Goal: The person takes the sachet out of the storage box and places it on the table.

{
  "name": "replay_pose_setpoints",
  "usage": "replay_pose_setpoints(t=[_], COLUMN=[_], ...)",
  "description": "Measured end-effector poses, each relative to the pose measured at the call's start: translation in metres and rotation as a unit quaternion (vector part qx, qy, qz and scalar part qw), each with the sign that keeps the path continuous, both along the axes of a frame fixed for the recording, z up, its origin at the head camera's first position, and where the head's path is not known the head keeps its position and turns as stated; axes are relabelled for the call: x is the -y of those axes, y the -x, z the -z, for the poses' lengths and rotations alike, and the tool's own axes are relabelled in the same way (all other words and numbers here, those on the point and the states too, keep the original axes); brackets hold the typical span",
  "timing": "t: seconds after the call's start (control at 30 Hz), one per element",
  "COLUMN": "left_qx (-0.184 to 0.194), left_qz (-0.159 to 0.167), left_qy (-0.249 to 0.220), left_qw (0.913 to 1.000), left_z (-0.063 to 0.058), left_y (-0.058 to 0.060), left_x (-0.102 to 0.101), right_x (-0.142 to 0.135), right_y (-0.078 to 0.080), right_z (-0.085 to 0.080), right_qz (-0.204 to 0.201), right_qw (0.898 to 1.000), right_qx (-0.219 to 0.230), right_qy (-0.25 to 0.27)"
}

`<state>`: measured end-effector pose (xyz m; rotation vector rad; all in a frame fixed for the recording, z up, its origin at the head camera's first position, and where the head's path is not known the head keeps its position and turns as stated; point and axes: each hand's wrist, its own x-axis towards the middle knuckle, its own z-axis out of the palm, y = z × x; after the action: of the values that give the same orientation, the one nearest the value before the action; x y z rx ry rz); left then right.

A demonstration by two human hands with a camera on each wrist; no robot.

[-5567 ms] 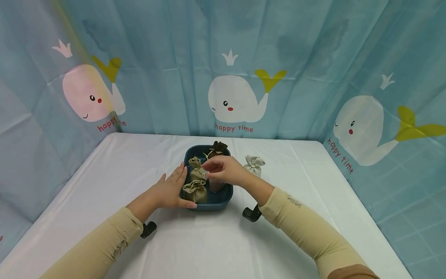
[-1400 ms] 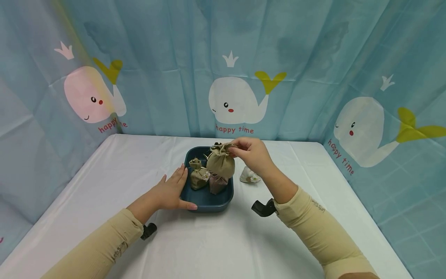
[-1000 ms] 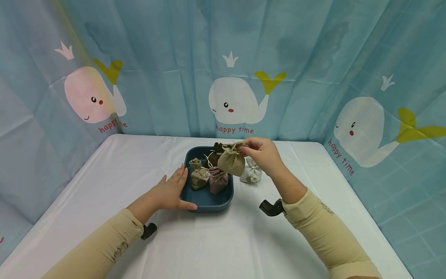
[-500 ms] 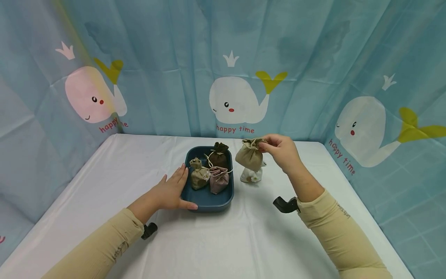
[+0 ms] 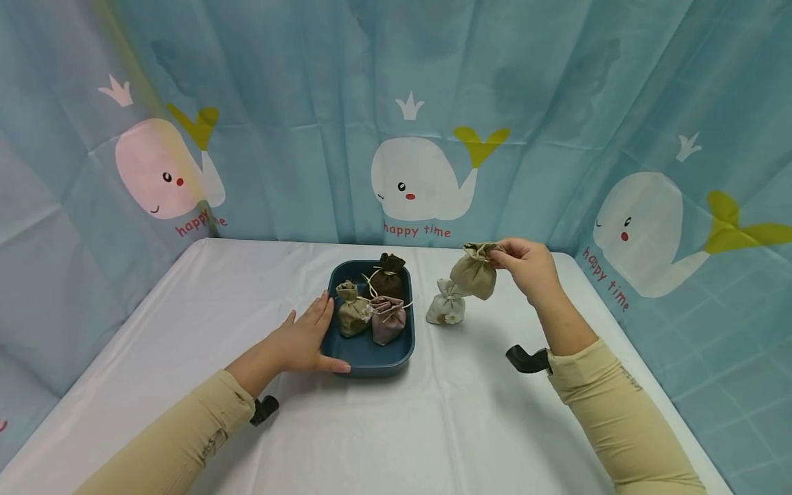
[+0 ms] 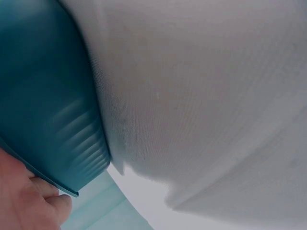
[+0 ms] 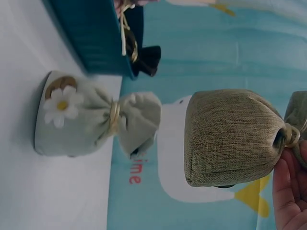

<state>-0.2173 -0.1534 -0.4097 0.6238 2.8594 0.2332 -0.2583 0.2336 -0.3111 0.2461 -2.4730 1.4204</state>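
Note:
My right hand (image 5: 529,268) pinches the gathered neck of an olive-green drawstring pouch (image 5: 475,273), held up off the table to the right of a blue basin. In the right wrist view the pouch (image 7: 232,139) shows its woven cloth and tied neck. My left hand (image 5: 303,337) lies with fingers spread against the left side of the blue basin (image 5: 371,368). Inside the basin sit a khaki pouch (image 5: 353,320), a mauve pouch (image 5: 388,324) and a dark brown pouch (image 5: 387,280). A pale pouch with a white flower (image 5: 445,306) stands on the table, right of the basin.
The table wears a white cloth (image 5: 396,433). Behind it and along both sides hangs a blue curtain (image 5: 297,172) printed with whales. Black camera mounts (image 5: 527,359) stick out from both wrists. Seen from the left wrist, the basin wall (image 6: 53,96) rises steeply from the cloth.
My right hand has lifted the olive-green pouch out of the basin's front and carried it right, past the pale pouch. The left hand has stayed against the basin.

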Motion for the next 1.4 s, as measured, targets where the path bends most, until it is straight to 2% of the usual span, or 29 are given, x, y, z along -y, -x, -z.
replay_pose_setpoints(t=[0.6, 0.93, 1.17, 1.4], left_qx=[0.006, 0.002, 0.004, -0.001], left_qz=[-0.003, -0.002, -0.003, -0.002], left_qy=[0.003, 0.000, -0.004, -0.004], left_qw=[1.0000, 1.0000, 1.0000, 1.0000], left_z=[-0.003, -0.002, -0.005, -0.001], left_y=[-0.001, -0.001, -0.002, 0.000], left_x=[-0.001, 0.000, -0.001, 0.000], right_x=[-0.033, -0.035, -0.032, -0.028], right_y=[0.019, 0.027, 0.032, 0.035], right_z=[0.029, 0.051, 0.064, 0.074], right_qz=[0.060, 0.059, 0.054, 0.051], right_qw=[0.998, 0.995, 0.995, 0.994], right_qx=[0.022, 0.069, 0.084, 0.090], right_qy=[-0.025, -0.026, -0.024, -0.030])
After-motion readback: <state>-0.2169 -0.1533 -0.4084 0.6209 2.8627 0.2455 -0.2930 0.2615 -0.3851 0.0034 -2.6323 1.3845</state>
